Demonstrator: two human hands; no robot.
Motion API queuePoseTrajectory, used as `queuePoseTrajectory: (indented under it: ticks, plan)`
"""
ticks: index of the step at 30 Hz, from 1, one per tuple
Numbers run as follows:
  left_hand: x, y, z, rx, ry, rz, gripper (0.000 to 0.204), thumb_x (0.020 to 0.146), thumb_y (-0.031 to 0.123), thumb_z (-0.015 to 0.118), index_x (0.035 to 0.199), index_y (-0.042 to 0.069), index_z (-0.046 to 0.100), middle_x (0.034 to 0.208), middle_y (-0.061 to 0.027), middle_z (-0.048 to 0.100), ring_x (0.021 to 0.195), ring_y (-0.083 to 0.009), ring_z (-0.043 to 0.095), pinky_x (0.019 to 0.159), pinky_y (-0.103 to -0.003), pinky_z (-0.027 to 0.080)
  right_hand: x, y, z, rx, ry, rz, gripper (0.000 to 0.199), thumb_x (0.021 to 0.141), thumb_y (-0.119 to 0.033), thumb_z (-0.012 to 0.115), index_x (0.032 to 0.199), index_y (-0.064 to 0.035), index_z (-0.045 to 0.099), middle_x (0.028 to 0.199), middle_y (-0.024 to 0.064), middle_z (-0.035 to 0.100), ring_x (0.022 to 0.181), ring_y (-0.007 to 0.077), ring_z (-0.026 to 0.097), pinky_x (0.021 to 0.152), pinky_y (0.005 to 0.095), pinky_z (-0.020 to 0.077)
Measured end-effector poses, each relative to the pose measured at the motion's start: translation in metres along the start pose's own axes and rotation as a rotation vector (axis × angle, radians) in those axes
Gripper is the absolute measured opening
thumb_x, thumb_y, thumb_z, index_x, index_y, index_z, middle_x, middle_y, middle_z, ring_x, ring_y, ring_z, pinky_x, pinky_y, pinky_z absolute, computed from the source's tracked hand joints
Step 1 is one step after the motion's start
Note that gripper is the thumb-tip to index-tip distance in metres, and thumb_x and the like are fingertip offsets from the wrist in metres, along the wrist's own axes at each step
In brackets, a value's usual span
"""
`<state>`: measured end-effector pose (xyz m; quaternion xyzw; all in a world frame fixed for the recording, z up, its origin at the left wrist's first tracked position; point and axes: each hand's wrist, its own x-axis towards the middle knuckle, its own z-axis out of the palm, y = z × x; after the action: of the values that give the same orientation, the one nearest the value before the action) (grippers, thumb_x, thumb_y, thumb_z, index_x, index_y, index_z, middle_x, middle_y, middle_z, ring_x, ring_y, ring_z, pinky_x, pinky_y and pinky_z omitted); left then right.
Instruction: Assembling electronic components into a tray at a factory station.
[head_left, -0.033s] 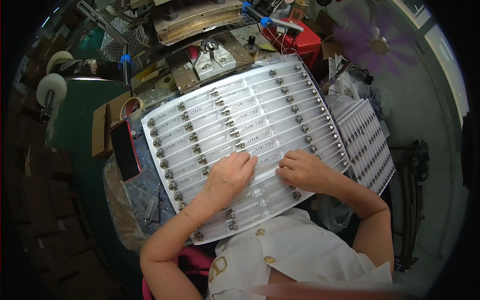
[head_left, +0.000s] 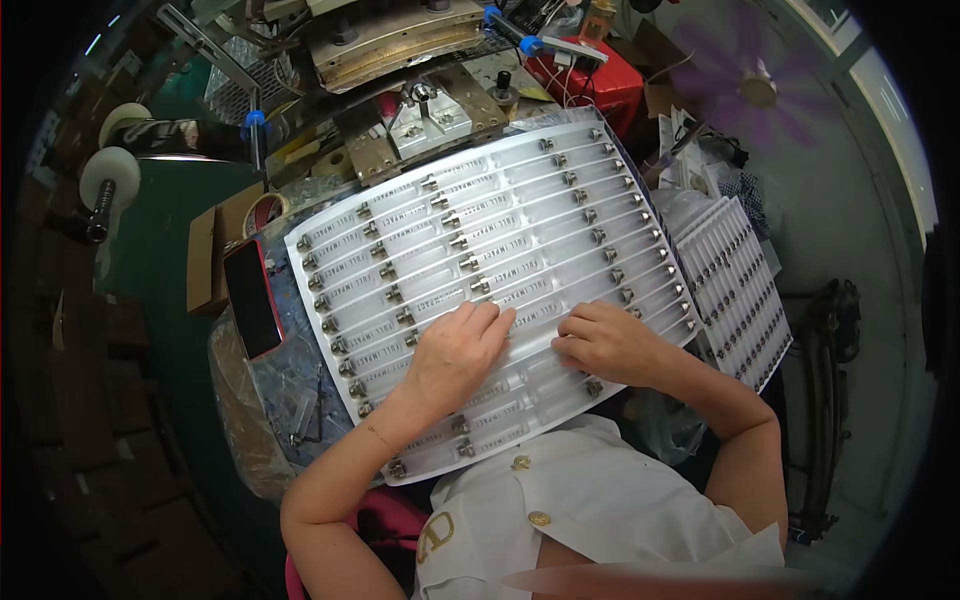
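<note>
A large white moulded tray (head_left: 500,250), ribbed into long rows of clear slots, is seen tilted across a crowded worktop (head_left: 290,390), its near edge overhanging toward the person's lap. Small metal-capped parts (head_left: 470,262) are seated at intervals along each row. Both hands are laid flat on the tray's near half: the left hand (head_left: 455,350) is spread palm down across the middle rows, its fingers (head_left: 490,318) open and clamped on nothing, while the right hand (head_left: 610,345) is pressed just beside it with fingers loosely curled, the fingertips touching a rib; whether anything small is pinched beneath them cannot be told.

A second filled tray (head_left: 735,290) is propped at the right, touching or nearly touching the first. A dark phone in a red case (head_left: 252,298) is lying just beside the tray's left edge, and a metal press fixture (head_left: 415,115) is standing beyond its far edge, with a red box (head_left: 590,85) further back.

Several risks are judged present. Because the tray is thin, unsupported at its near edge and loaded by both palms, it could be flexed or tipped, and the seated parts could be sprung from their slots and scattered onto the lap or floor. A sideways push could drive it against the neighbouring tray and dislodge that stack, or knock the phone off the worktop. Pressure applied unevenly could also leave some parts half-seated and unnoticed under the hands.
</note>
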<state>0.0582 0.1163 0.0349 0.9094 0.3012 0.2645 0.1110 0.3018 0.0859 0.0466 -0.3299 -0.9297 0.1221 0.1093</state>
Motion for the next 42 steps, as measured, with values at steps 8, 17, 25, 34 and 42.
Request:
queuePoseTrajectory:
  ticks: [8,17,25,34,42]
  plan:
    - [-0.016,0.02,-0.027,-0.207,0.025,-0.233,0.028,0.087,0.024,0.063,0.109,0.006,0.063,0.084,-0.0099,0.063,0.077,-0.0253,0.058,0.066,-0.035,0.049,0.021,-0.003,-0.023,0.174,0.046,-0.039,0.025,0.072,-0.013,0.074,0.094,-0.007,0.065,0.093,0.0045,0.063,0.084,0.0221,0.061,0.076,0.0317,0.0477]
    - [0.021,-0.01,-0.045,-0.379,0.194,-0.499,0.032,0.077,0.019,0.075,0.106,0.009,0.067,0.086,-0.0097,0.067,0.063,-0.021,0.059,0.06,-0.031,0.048,0.085,0.048,-0.045,0.827,0.2,0.018,0.037,0.079,-0.002,0.069,0.116,-0.0067,0.064,0.112,0.008,0.063,0.098,0.0195,0.061,0.081,0.03,0.0514]
    - [0.102,-0.114,-0.052,0.374,0.199,-0.062,0.052,0.077,0.025,0.071,0.126,0.021,0.056,0.075,-0.0057,0.053,0.067,-0.0226,0.058,0.059,-0.035,0.049,0.063,0.09,-0.064,0.711,0.452,0.373,0.032,0.084,-0.003,0.065,0.116,-0.0036,0.064,0.11,0.0078,0.065,0.091,0.0111,0.062,0.077,0.0237,0.0505]
    - [0.141,-0.124,-0.039,0.455,0.343,0.087,0.017,0.081,0.021,0.067,0.097,0.016,0.064,0.066,-0.0037,0.054,0.059,-0.0215,0.058,0.052,-0.034,0.048,0.137,0.136,-0.075,0.447,0.69,0.564,0.029,0.081,-0.005,0.069,0.11,-0.001,0.064,0.093,0.0076,0.068,0.077,0.0087,0.06,0.07,0.0234,0.0487]
    - [0.0,0.01,0.011,-0.263,0.134,0.083,0.017,0.084,0.021,0.064,0.101,0.017,0.065,0.064,-0.0019,0.049,0.055,-0.0171,0.054,0.046,-0.032,0.045,0.22,0.117,-0.033,-0.257,0.706,0.017,0.034,0.072,-0.004,0.072,0.105,-0.006,0.063,0.109,0.0082,0.063,0.093,0.0288,0.064,0.078,0.0338,0.054]
